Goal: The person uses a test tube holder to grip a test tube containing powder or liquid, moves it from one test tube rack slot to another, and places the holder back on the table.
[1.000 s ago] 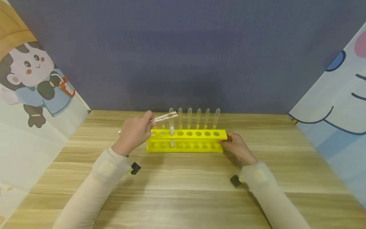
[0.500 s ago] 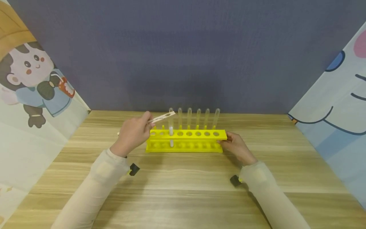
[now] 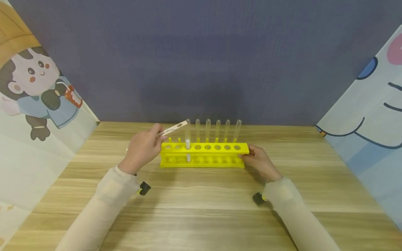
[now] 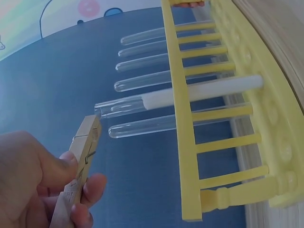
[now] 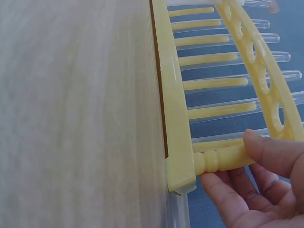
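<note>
My left hand (image 3: 142, 148) pinches a wooden test tube clamp (image 4: 84, 142) between thumb and fingers, left of a yellow test tube rack (image 3: 204, 151). A test tube with white contents (image 4: 223, 89) stands upright in one of the rack's holes. The clamp's tip lies at that tube's mouth in the left wrist view; whether they touch, I cannot tell. At the rack's right end, my right hand (image 3: 259, 160) grips the end post (image 5: 225, 159) with thumb and fingers. Part of the post is hidden by the thumb.
Several clear test tubes (image 3: 208, 129) sit upside down on the rack's rear pegs. Two bare pegs (image 3: 179, 139) are at the left. A dark wall panel (image 3: 201, 69) rises behind the wooden table (image 3: 201, 202), with patterned panels at both sides.
My left hand has drawn slightly leftward with the clamp, whose tip has slid from across the white-filled tube to its left edge. The rack and right hand have stayed put.
</note>
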A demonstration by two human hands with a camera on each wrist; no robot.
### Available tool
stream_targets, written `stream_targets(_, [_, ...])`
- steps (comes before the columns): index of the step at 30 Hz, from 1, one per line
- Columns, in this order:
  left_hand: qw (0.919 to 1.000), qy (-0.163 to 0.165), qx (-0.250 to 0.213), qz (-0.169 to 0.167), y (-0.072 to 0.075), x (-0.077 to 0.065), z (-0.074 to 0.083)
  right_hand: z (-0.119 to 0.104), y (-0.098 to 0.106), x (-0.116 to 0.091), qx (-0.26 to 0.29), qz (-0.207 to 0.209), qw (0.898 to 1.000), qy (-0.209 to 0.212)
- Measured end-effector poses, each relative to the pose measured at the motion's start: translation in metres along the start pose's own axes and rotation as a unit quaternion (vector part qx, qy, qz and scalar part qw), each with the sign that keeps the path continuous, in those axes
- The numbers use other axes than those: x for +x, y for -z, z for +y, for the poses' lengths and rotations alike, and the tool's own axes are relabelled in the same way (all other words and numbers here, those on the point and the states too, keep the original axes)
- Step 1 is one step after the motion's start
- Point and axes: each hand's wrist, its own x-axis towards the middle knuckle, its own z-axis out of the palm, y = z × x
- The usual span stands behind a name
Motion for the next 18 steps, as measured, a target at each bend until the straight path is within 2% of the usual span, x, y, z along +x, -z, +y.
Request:
stream_targets(4, [1.0000,0.009,0.004,0.000,0.000,-0.001,-0.004,0.000,0.000,0.000,0.001,0.000,1.000,0.000])
stream_targets(12, [0.9988,0.047,0.013,-0.010,0.002,-0.007,-0.012,0.001,0.000,0.000,-0.002,0.000,1.000,0.002])
stream_targets(18, [0.9965,0.078,0.008,-0.029,0.003,-0.011,-0.018,0.001,0.000,0.001,-0.004,0.000,1.000,0.001])
